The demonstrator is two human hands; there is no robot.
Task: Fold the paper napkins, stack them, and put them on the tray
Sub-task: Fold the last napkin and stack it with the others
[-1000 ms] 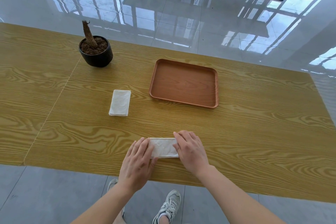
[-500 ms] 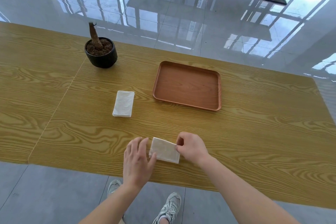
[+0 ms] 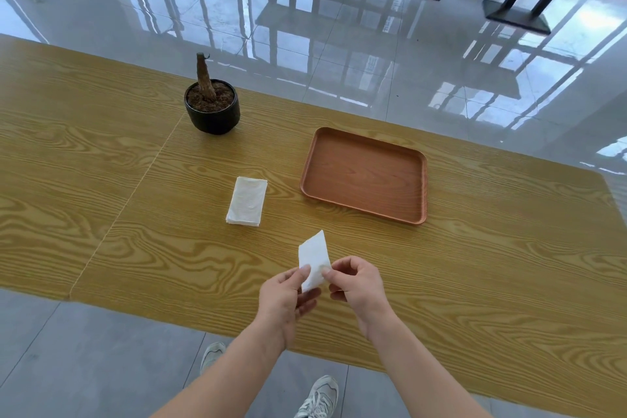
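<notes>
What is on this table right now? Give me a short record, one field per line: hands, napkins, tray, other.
left hand: pinches the held napkin at its lower end
right hand: pinches the same napkin from the other side
held napkin: white, folded, raised between both hands
folded napkin pile: white, lying flat on the table, left of the tray, apart from it
tray: brown, rectangular, no napkins on it
other: black plant pot with a bare stem, near the far edge
</notes>
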